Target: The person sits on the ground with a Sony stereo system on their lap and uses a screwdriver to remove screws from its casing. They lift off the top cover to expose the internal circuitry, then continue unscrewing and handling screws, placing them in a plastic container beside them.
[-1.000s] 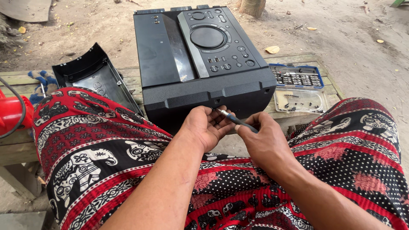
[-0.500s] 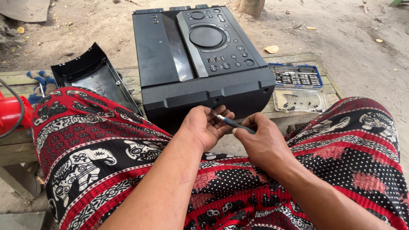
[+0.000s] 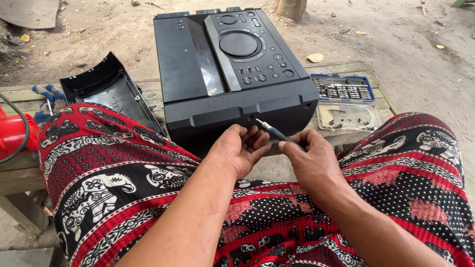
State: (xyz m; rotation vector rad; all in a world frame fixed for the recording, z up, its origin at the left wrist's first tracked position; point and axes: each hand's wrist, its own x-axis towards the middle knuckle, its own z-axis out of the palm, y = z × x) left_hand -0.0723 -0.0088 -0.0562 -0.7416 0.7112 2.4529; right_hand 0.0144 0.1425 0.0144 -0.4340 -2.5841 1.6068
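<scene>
A large black stereo unit [image 3: 217, 69] lies on a wooden bench [image 3: 20, 173], its control panel with a round dial facing up. My right hand [image 3: 309, 160] grips a small screwdriver [image 3: 274, 132], whose tip points up-left at the unit's near edge. My left hand [image 3: 240, 148] is beside it, fingers curled around the shaft near the tip. Both hands hover over my lap in red, black and white patterned trousers [image 3: 114, 173].
A detached black plastic cover [image 3: 106, 91] lies on the bench left of the unit. An open blue case of screwdriver bits [image 3: 344, 89] with a clear lid holding small screws [image 3: 349, 117] sits to the right. A red object [image 3: 15, 136] with a black cable is at far left.
The screwdriver's tip has risen and now points at the stereo's near edge; my left fingers have slid along the shaft toward the tip. The unit has not moved.
</scene>
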